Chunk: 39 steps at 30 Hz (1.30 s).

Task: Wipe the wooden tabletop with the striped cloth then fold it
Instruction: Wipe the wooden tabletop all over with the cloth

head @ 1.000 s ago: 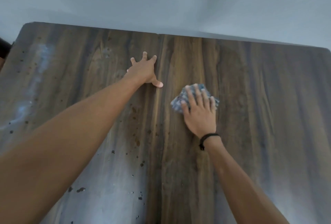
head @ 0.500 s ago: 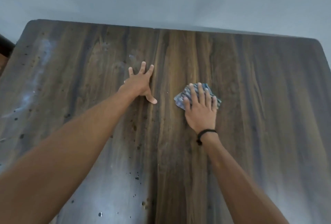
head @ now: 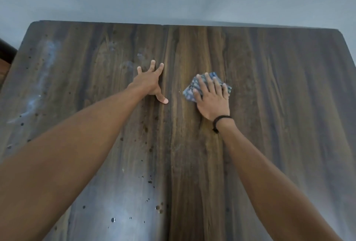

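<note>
Two grips are sitting flat on the wooden desk (head: 279,105). Right grip (head: 211,102) is pressing the small striped cloth (head: 189,91) down around the desk's middle, fingers straight, not curling round it. Left grip (head: 149,82) is lying nearby, clear of the cloth, fingers splayed wide, holding nothing. Dark specks (head: 150,181) are dotting the near left part.

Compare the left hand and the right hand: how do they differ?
The left hand lies on bare tabletop; the right hand presses the striped cloth. The left hand's thumb sticks out sideways; the right hand's fingers lie closer together. Both are flat, with straight fingers.
</note>
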Available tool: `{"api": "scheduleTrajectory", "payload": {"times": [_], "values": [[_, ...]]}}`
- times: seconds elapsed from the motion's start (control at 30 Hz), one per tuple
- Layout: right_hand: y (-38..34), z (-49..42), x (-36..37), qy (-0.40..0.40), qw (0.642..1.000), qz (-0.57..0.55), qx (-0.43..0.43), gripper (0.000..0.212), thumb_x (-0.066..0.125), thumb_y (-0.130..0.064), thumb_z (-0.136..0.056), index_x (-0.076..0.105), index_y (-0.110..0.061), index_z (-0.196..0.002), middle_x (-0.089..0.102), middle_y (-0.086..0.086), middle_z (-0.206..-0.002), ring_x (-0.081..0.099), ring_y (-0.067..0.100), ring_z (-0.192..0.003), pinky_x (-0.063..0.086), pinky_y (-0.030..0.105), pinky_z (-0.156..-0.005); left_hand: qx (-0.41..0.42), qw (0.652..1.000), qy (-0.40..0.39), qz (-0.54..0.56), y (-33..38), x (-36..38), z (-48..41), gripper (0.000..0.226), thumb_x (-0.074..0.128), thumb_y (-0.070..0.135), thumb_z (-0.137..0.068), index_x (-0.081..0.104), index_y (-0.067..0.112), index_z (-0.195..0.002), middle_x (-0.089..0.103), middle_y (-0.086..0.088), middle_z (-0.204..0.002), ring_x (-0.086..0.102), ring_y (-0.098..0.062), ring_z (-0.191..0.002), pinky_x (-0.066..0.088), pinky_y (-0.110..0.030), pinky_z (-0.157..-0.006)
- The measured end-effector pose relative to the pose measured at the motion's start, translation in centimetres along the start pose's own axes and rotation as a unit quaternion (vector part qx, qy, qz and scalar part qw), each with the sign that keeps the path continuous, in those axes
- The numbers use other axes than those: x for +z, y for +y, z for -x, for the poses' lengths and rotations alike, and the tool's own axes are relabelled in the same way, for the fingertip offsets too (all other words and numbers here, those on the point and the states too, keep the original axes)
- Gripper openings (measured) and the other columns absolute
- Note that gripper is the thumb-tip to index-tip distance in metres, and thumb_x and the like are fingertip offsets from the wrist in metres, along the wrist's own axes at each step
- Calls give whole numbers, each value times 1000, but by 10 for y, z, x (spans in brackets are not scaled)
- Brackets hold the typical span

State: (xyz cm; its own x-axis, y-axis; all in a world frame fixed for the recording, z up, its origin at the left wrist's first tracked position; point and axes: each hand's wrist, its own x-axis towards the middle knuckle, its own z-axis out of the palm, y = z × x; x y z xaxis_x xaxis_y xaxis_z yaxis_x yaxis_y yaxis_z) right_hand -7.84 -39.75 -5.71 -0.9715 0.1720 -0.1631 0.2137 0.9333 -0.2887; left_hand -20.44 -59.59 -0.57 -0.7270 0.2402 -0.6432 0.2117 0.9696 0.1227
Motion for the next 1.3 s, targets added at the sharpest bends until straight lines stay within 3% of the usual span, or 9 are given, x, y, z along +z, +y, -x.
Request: {"api": "scheduleTrajectory", "payload": {"times": [0.2,0.4,0.57,0.67,0.83,1.0,1.07,1.2,1.3], "values": [[13,80,11,-31,991,47,-121,56,18,-55,-106,13,-41,-160,16,-12,-168,12,15,-155,3,43,-126,4,1000,6,-2,0,0,-1,148,92,50,-57,-18,35,-156,-26,7,-163,-15,-48,-147,25,-64,-113],[-14,13,7,-3,1000,13,-17,57,23,-54,-106,14,-39,-160,11,-7,-169,7,20,-156,-1,46,-124,3,1000,6,5,-2,1,-1,150,93,50,-55,-17,37,-155,-26,9,-163,-15,-49,-147,24,-66,-113],[-8,92,18,-44,980,52,-187,58,21,-55,-105,15,-39,-160,15,-10,-168,11,16,-155,4,44,-126,7,1000,13,1,-2,1,1,149,92,50,-55,-16,36,-156,-25,8,-163,-14,-48,-147,22,-65,-114],[15,73,10,-36,984,62,-163,57,22,-56,-104,19,-40,-159,18,-11,-167,14,16,-154,5,42,-124,6,1000,16,3,-3,1,-2,149,92,51,-55,-16,37,-156,-24,9,-163,-13,-48,-147,24,-65,-114],[-8,26,6,-8,999,21,-37,57,22,-54,-106,12,-40,-160,10,-8,-169,6,20,-156,-3,44,-124,11,1000,19,3,-5,3,-3,150,93,52,-52,-15,37,-156,-23,9,-163,-12,-49,-147,23,-66,-115],[4,120,14,-77,960,67,-262,57,19,-56,-105,13,-42,-160,13,-11,-169,8,15,-155,4,44,-126,15,1000,26,0,-4,3,1,147,92,51,-56,-14,36,-156,-22,9,-164,-12,-48,-148,25,-64,-114],[28,106,7,-71,966,75,-238,55,19,-57,-105,16,-44,-158,15,-13,-168,10,14,-155,5,43,-125,14,1000,27,4,-4,2,0,146,92,50,-56,-13,36,-157,-23,8,-164,-13,-47,-148,25,-65,-113],[15,58,2,-9,998,43,-54,56,24,-54,-105,17,-42,-159,16,-10,-168,11,17,-155,2,43,-124,10,1000,21,9,-3,3,-3,148,93,49,-55,-13,35,-157,-23,7,-164,-13,-49,-147,20,-68,-114],[-6,109,19,-31,983,64,-171,56,26,-52,-106,18,-39,-160,16,-8,-169,13,20,-155,3,45,-124,25,998,44,27,-6,11,4,139,91,49,-59,-3,30,-159,-15,3,-166,-9,-50,-147,17,-67,-115]]}}
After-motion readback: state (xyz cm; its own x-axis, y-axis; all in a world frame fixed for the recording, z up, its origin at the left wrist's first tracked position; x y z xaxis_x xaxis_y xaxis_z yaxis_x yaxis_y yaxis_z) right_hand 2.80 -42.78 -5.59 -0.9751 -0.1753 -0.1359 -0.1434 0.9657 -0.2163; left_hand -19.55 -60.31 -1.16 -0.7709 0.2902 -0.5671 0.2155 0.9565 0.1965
